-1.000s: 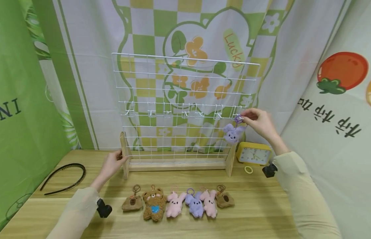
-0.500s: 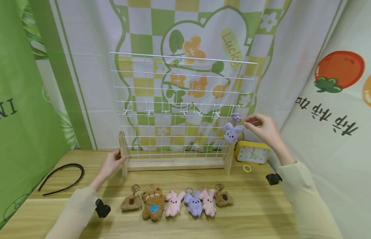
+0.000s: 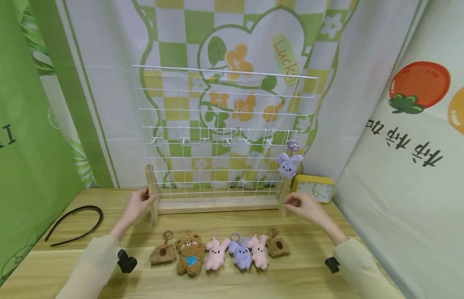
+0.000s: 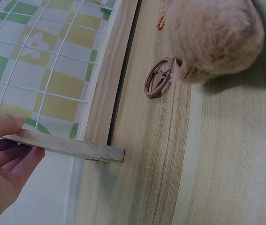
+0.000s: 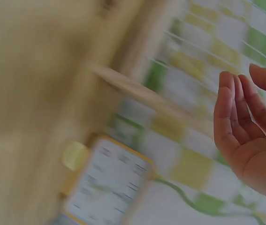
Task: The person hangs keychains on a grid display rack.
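Note:
My left hand point(image 3: 136, 207) grips the left wooden post point(image 4: 76, 147) of a white wire grid rack point(image 3: 224, 71), thumb on one side and fingers on the other. A purple bunny plush keychain point(image 3: 288, 166) hangs by its ring from the rightmost hook. Below it, my right hand point(image 3: 306, 209) is in front of the rack's right post, fingers loosely bent and holding nothing. A row of plush keychains lies on the table: a brown capybara-like one point(image 3: 162, 254), a brown bear point(image 3: 190, 253), a pink bunny point(image 3: 215, 255), a purple bunny point(image 3: 241, 253), another pink bunny point(image 3: 259, 251) and another brown one point(image 3: 278, 246).
Several white hooks point(image 3: 226, 141) line the grid left of the hanging bunny. A yellow clock point(image 3: 314, 187) stands behind the right hand, with a small yellow ring point(image 5: 75, 155) beside it. At the table's left lies a black headband point(image 3: 101, 214). Printed curtains enclose the table.
My right hand has let go of the purple bunny keychain's ring and come down to the right post. The keychain stays on the hook. My left hand keeps its grip on the post.

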Demonstrator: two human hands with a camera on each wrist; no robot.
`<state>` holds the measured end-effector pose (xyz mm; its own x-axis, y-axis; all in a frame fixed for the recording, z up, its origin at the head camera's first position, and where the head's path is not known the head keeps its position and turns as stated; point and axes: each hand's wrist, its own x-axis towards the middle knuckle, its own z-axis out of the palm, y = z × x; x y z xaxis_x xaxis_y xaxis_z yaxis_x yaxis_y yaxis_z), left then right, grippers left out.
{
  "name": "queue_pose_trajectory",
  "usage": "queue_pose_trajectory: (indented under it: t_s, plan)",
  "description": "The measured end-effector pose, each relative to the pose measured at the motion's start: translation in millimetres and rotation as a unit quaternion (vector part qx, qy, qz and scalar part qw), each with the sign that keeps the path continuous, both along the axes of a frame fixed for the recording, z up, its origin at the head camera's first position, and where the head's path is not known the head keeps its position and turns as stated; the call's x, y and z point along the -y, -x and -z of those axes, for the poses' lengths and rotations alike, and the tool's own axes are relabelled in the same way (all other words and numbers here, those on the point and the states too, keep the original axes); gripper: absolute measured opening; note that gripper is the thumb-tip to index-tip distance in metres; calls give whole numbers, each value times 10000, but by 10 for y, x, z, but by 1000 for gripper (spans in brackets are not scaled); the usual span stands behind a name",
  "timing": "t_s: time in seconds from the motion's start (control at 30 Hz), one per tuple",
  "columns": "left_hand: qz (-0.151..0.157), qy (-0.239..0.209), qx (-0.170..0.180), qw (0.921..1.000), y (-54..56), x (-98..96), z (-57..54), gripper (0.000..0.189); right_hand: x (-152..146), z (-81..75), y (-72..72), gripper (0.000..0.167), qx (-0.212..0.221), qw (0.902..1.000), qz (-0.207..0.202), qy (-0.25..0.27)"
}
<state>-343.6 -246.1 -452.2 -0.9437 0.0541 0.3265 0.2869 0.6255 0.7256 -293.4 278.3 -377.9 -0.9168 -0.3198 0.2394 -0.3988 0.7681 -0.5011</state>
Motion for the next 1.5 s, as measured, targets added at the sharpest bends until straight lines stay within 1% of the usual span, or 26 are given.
queue_pose_trajectory:
  t_s: [0.07,0.13,0.17,0.23,0.33,0.43,0.53,0.7,0.8,0.93,1.03,1.2,1.3,1.5]
  plan:
    - [-7,20,-2,10000,-5,9,4,42,35,208,21,12,267,9995,-126,-72]
    - [-7,29,7,10000,-8,15,9,43,60,376,44,13,537,9983,-179,-163]
    - [-15,26,13,10000,-10,15,11,43,68,440,57,13,591,9977,-187,-264]
    - [-20,12,23,10000,-13,15,14,42,81,549,85,13,761,9961,-54,-448]
    - [-18,0,35,10000,-16,12,15,41,99,636,118,11,990,9926,137,-694]
    - [-35,43,50,10000,-15,10,11,42,123,665,129,13,1266,9888,199,-762]
    - [-67,53,66,9999,-14,9,4,41,152,667,125,17,1436,9866,207,-746]
    - [-90,72,-49,9999,-12,8,15,38,176,718,172,19,1528,9842,326,-838]
    - [-93,105,-102,9998,-2,8,22,37,175,740,210,16,1604,9828,386,-835]
    - [-80,96,-79,9999,6,6,20,37,179,742,236,9,1701,9812,447,-799]
    - [-79,71,-37,9999,12,3,15,38,188,742,249,10,1768,9795,488,-830]
    - [-80,69,6,9999,14,6,1,40,210,744,269,10,1796,9780,514,-928]
    - [-72,81,59,9999,9,8,-4,42,214,757,286,10,1776,9783,461,-958]
    - [-67,58,70,9999,17,7,7,42,217,772,327,11,1679,9811,450,-849]
